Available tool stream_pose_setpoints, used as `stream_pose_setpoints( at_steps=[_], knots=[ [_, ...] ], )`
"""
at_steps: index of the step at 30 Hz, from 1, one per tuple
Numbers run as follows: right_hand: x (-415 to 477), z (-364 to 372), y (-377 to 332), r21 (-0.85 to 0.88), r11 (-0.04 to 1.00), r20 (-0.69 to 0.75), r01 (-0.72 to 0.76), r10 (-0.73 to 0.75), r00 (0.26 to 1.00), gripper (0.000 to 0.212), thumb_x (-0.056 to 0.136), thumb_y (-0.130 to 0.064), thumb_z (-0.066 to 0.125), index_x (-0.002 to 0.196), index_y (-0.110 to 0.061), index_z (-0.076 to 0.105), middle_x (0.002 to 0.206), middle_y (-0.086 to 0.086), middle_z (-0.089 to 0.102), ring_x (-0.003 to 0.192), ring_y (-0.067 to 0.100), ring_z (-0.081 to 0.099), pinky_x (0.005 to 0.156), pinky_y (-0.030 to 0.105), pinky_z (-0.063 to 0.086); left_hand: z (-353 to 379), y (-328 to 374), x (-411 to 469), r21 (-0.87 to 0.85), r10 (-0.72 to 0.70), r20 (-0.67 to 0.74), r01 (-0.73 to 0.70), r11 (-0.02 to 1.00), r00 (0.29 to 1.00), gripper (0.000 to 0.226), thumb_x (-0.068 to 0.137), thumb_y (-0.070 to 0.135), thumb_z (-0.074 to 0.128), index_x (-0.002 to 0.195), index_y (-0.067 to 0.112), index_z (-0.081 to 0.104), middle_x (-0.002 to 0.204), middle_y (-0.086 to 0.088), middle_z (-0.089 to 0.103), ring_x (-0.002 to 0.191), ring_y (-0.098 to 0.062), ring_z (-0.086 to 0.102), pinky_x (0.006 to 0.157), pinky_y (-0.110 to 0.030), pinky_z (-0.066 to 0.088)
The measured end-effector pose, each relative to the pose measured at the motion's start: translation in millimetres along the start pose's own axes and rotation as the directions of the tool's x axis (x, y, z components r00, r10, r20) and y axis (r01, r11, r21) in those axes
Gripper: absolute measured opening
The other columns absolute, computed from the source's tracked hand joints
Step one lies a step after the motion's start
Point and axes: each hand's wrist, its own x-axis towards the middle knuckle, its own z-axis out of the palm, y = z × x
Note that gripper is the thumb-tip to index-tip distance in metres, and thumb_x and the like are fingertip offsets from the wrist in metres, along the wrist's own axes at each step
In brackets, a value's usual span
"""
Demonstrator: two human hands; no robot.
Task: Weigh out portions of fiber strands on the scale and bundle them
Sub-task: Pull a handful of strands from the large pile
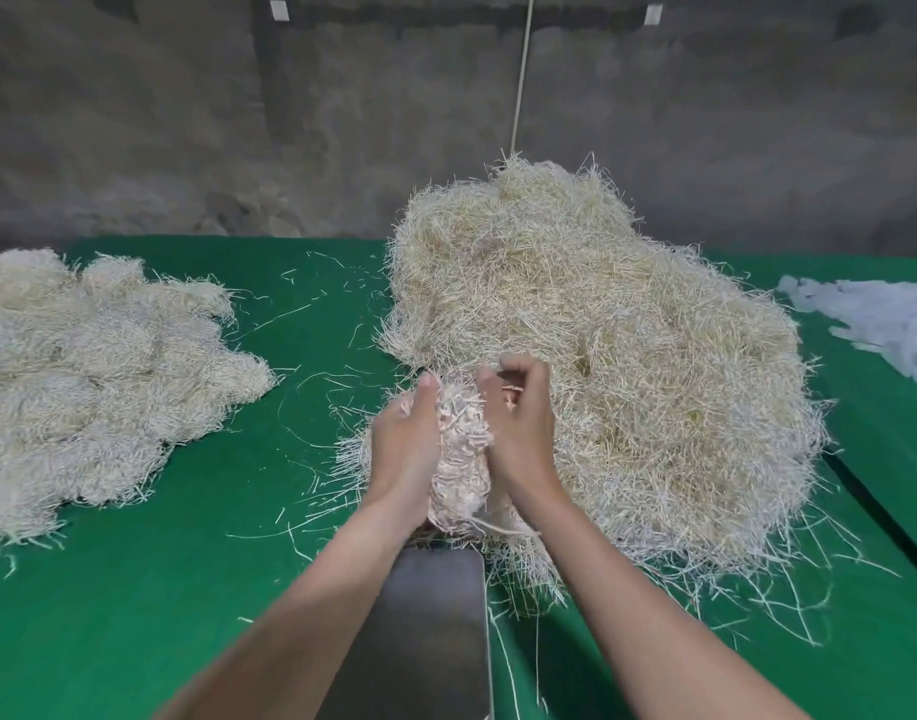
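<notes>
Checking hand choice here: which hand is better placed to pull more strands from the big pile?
Right. The right hand already borders the big pile; the left hand sits on the far side of the held bundle.

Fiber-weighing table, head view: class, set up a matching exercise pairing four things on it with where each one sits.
Things:
1. Large loose fiber heap
2. Flatter fiber pile
3. Metal scale pan
4. Fiber portion

Places:
A. Left side of the green table
B. Between the left hand and right hand
C. Centre-right, behind the hands
D. Nearest the camera, between the forearms

Pairs: 1-C, 2-A, 3-D, 4-B
</notes>
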Motion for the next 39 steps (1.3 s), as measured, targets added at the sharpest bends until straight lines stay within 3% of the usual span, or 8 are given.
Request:
stream_pose_setpoints(
  at_steps=[4, 8, 11, 16, 22, 26, 36, 39],
  knots=[
    [-28, 11, -6, 0.084, 0.996, 0.399, -0.03, -0.006, 0.917, 0.062, 0.078, -0.076, 0.043, 0.135, -0.056, 0.028, 0.14, -0.031, 0.032, 0.124, -0.008, 0.036, 0.1, 0.027, 0.034, 3, 9, 4, 0.136, 0.323, 0.028, -0.324, 0.936, 0.946, 0.052, 0.091, 0.053, 0.048, 0.122, 0.012, 0.037, 0.098, 0.003, 0.053, 0.076, 0.012, 0.053, 0.058, -0.007, 0.04],
    [-21, 10, -3, 0.076, 0.996, 0.108, -0.036, 0.028, 0.994, 0.021, 0.089, -0.043, 0.056, 0.107, -0.035, 0.062, 0.089, -0.013, 0.064, 0.054, -0.001, 0.057, 0.051, 0.014, 0.047, -3, 1, 1, -0.049, 0.142, 0.039, -0.14, 0.989, 0.989, 0.073, 0.087, 0.068, 0.028, 0.141, 0.019, 0.027, 0.138, -0.003, 0.041, 0.113, -0.002, 0.041, 0.094, -0.025, 0.036],
    [-1, 3, -14, 0.281, 0.951, -0.022, -0.131, 0.143, 0.99, 0.012, 0.095, -0.032, 0.051, 0.105, -0.027, 0.057, 0.101, -0.012, 0.062, 0.094, 0.016, 0.063, 0.087, 0.032, 0.051, -3, -11, -25, -0.058, -0.043, 0.207, 0.056, 0.997, 0.977, 0.086, 0.069, 0.08, 0.036, 0.139, 0.029, 0.037, 0.143, 0.006, 0.043, 0.122, -0.011, 0.047, 0.106, -0.042, 0.033],
    [-48, 27, 9, -0.286, 0.884, 0.149, 0.369, -0.339, 0.929, 0.023, 0.096, -0.026, 0.037, 0.112, -0.019, 0.051, 0.105, -0.008, 0.049, 0.098, 0.009, 0.045, 0.087, 0.025, 0.039, -11, 15, 9, -0.593, -0.294, 0.214, 0.363, 0.718, 0.932, 0.043, 0.09, 0.05, 0.05, 0.087, 0.008, 0.062, 0.074, -0.01, 0.065, 0.059, -0.023, 0.065, 0.055, -0.03, 0.053],
    [-13, 15, -1, -0.2, 0.962, 0.032, 0.186, -0.183, 0.983, 0.041, 0.099, -0.037, 0.036, 0.074, -0.014, 0.058, 0.07, -0.003, 0.061, 0.05, 0.02, 0.047, 0.053, 0.035, 0.042, 0, -12, -15, -0.195, -0.208, -0.013, 0.202, 0.96, 0.978, 0.069, 0.09, 0.058, 0.047, 0.135, 0.007, 0.043, 0.129, -0.011, 0.054, 0.113, -0.02, 0.056, 0.092, -0.031, 0.048],
    [-45, 37, -3, -0.33, 0.865, 0.013, 0.378, -0.396, 0.918, 0.035, 0.096, -0.039, 0.038, 0.063, -0.028, 0.033, 0.049, -0.013, 0.029, 0.044, 0.007, 0.026, 0.047, 0.022, 0.019, -11, 3, 4, -0.243, -0.124, -0.004, 0.12, 0.963, 0.992, 0.052, 0.093, 0.048, 0.049, 0.053, 0.015, 0.05, 0.043, 0.003, 0.044, 0.036, -0.011, 0.045, 0.04, -0.018, 0.036],
    [-44, 33, 11, -0.339, 0.873, -0.008, 0.35, -0.374, 0.927, 0.031, 0.094, -0.023, 0.041, 0.065, -0.019, 0.05, 0.047, -0.014, 0.023, 0.041, 0.009, 0.024, 0.042, 0.021, 0.015, -9, 0, -6, -0.1, -0.175, 0.052, 0.179, 0.979, 0.983, 0.037, 0.099, 0.017, 0.044, 0.063, 0.013, 0.054, 0.058, -0.005, 0.046, 0.046, -0.012, 0.047, 0.036, -0.017, 0.037],
    [-22, 12, 24, -0.32, 0.91, 0.085, 0.261, -0.247, 0.965, 0.023, 0.091, -0.002, 0.051, 0.07, -0.01, 0.054, 0.052, -0.012, 0.035, 0.047, 0.009, 0.031, 0.047, 0.026, 0.025, -10, -8, -11, -0.037, -0.293, 0.116, 0.299, 0.954, 0.949, 0.037, 0.095, 0.031, 0.051, 0.112, -0.002, 0.057, 0.089, -0.019, 0.059, 0.082, -0.027, 0.062, 0.084, -0.041, 0.053]
  ],
)
